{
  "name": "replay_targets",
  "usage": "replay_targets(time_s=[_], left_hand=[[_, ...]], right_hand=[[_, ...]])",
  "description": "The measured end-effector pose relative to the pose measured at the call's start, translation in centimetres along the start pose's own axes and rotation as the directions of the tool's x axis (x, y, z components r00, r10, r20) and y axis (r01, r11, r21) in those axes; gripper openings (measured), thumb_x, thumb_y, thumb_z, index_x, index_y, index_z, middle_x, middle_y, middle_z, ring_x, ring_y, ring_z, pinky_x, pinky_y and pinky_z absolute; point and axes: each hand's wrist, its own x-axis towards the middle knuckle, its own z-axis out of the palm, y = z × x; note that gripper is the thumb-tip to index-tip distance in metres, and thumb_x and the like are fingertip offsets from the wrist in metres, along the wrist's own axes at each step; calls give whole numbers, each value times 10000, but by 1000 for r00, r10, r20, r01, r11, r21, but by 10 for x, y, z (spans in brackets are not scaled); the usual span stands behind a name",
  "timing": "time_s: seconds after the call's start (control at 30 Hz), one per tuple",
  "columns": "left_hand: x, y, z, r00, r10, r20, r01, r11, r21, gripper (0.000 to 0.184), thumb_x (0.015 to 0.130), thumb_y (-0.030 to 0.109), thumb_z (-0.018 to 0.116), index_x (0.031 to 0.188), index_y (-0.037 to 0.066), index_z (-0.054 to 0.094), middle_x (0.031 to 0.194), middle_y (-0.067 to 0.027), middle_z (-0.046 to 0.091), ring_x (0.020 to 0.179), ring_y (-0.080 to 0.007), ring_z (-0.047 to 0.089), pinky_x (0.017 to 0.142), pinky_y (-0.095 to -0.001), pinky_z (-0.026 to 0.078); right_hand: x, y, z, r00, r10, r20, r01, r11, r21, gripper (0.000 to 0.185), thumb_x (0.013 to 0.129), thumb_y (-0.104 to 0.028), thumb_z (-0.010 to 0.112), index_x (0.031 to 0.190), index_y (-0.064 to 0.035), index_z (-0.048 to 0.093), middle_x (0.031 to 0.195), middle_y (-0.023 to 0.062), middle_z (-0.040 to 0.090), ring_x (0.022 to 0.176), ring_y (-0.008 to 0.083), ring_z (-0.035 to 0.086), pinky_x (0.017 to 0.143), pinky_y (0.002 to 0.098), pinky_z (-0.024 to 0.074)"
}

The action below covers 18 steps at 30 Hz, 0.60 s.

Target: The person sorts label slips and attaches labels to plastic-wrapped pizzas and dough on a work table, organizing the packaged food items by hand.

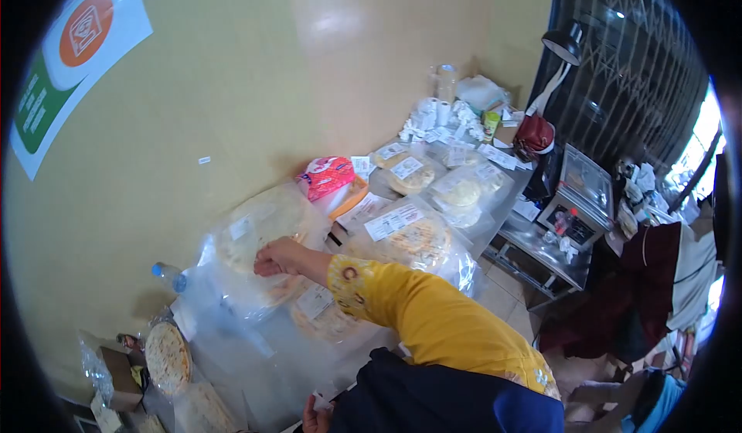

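Note:
My right hand (280, 257), in a yellow sleeve, reaches over a bagged flatbread (255, 228) near the wall. Its fingers are curled together, and what they hold, if anything, is too small to make out. Low in the view, my left hand (315, 416) shows only in part, close to my dark clothing, with a small white piece (321, 402) at its fingers. Labelled bags of flatbread (417, 240) lie to the right of my right hand. Another labelled bag (321, 313) is just below my right forearm.
A water bottle (170, 277) stands by the wall. Unbagged flatbread (168, 358) and a cardboard box (120, 379) are at lower left. A pink packet (328, 176) and paper rolls (443, 113) are farther back. A person in maroon clothing (645, 286) is at right.

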Motion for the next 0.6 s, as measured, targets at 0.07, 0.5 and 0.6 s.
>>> replay_targets(time_s=[0.07, 0.5, 0.6], left_hand=[[17, -3, 1, 999, 32, 11, -30, 987, -156, 479, 884, 150, 478, 1317, 14, 325, 852, -87, 580, 722, -134, 548, 675, -262, 454], [83, 185, 98, 994, -101, -52, 79, 945, -318, 454, 857, 131, 532, 1288, 64, 409, 722, -6, 455, 545, -89, 399, 508, -220, 356], [101, 234, 139, 982, -182, -47, 165, 954, -252, 449, 859, 111, 522, 1289, 55, 405, 704, 16, 440, 545, -82, 389, 499, -206, 333]], right_hand=[[-68, -15, -11, 994, -3, 111, 22, 984, -177, 245, 839, -134, 535, 994, 55, 521, 847, 178, 620, 724, 265, 637, 643, 356, 540], [-320, -130, -227, 918, -319, -236, 194, 880, -433, 235, 810, -115, 590, 995, 23, 552, 846, 126, 619, 628, 191, 625, 554, 305, 530], [-358, -167, -321, 783, -456, -423, 204, 831, -517, 213, 801, -93, 591, 986, 11, 566, 809, 96, 623, 607, 164, 613, 531, 275, 517]])
